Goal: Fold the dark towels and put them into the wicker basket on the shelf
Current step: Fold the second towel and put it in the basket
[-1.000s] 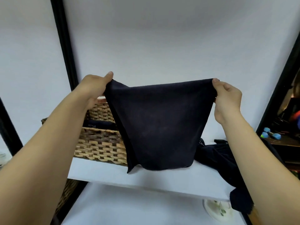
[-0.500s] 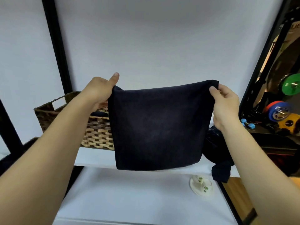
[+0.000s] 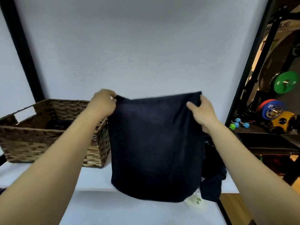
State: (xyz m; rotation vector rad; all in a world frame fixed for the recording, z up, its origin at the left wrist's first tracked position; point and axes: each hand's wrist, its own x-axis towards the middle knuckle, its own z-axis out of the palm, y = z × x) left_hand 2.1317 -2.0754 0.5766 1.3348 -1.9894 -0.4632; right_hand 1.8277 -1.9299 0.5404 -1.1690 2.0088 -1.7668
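A dark towel (image 3: pixel 155 146) hangs flat in the air in front of the white shelf (image 3: pixel 95 179). My left hand (image 3: pixel 103 103) grips its top left corner and my right hand (image 3: pixel 202 113) grips its top right corner. The wicker basket (image 3: pixel 24 142) stands on the shelf to the left, with a dark folded towel (image 3: pixel 60 124) inside. A heap of more dark towels (image 3: pixel 212 176) lies on the shelf behind the held towel's right edge, one end hanging over the shelf front.
Black frame posts (image 3: pixel 24 51) rise at the left and right (image 3: pixel 253 59). A lower white shelf (image 3: pixel 123 210) carries a small white dish (image 3: pixel 195 204). Weight plates (image 3: pixel 284 82) and dumbbells (image 3: pixel 240 125) sit beyond the right post.
My hands have lowered the towel towards the shelf and come a little closer together. My view has tipped down, so the basket's inside now shows.
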